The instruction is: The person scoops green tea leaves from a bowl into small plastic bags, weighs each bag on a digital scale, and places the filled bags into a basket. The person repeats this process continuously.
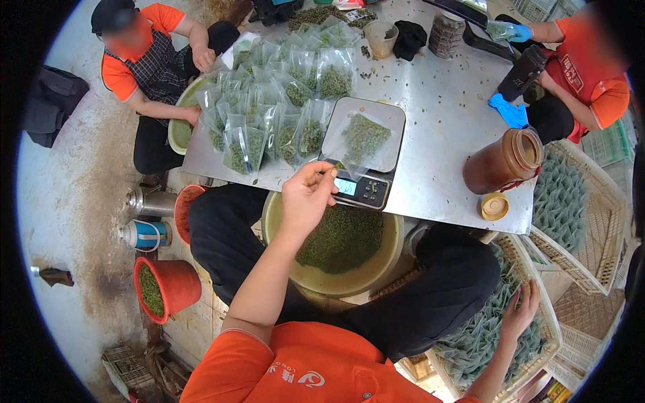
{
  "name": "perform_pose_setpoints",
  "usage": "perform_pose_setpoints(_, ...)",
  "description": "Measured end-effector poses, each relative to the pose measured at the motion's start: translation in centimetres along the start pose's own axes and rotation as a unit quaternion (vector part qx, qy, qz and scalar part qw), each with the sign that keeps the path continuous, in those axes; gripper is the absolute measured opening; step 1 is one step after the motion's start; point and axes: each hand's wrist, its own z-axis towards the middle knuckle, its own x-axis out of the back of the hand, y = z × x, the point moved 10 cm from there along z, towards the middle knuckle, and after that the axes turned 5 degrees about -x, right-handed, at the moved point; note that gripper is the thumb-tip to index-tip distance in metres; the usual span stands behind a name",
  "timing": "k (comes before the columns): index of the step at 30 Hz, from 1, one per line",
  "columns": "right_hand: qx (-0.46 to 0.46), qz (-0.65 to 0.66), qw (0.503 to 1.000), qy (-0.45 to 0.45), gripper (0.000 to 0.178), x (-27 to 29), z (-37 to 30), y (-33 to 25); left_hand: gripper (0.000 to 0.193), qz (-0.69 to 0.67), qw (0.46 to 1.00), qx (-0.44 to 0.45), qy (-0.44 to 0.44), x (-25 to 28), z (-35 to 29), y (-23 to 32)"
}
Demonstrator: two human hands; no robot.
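A clear bag of green granules [366, 137] lies on the pan of a digital scale [396, 121] at the front of the metal table. My left hand [306, 201] is closed in a pinch beside the lit display, at the bag's near edge. A small green bit shows at its fingertips, too small to name. Under the table edge, between my legs, a wide tub [396, 258] holds loose green granules [342, 238]. To the right, my right hand [520, 311] hangs with fingers apart at a crate [552, 322] packed with filled bags [484, 336]; it holds nothing visible.
Many upright filled bags [269, 107] crowd the table's left. A brown jar [497, 164] and its lid [494, 206] stand at right, near a black flask [524, 72]. Two co-workers sit across. Another crate [601, 201], a red bucket [181, 289] and flasks [149, 235] flank me.
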Motion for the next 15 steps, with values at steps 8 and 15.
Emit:
perform_pose_setpoints(8,0.188,0.324,0.903,0.211,0.02,11.0,13.1,-29.4,0.013,-0.108,0.994,0.003,-0.017,1.3,-2.5,0.5)
perform_pose_setpoints(15,0.151,0.467,0.855,0.169,0.017,1.2,17.7,-36.7,0.014,0.061,0.992,-0.077,-0.081,2.6,-6.2,1.8)
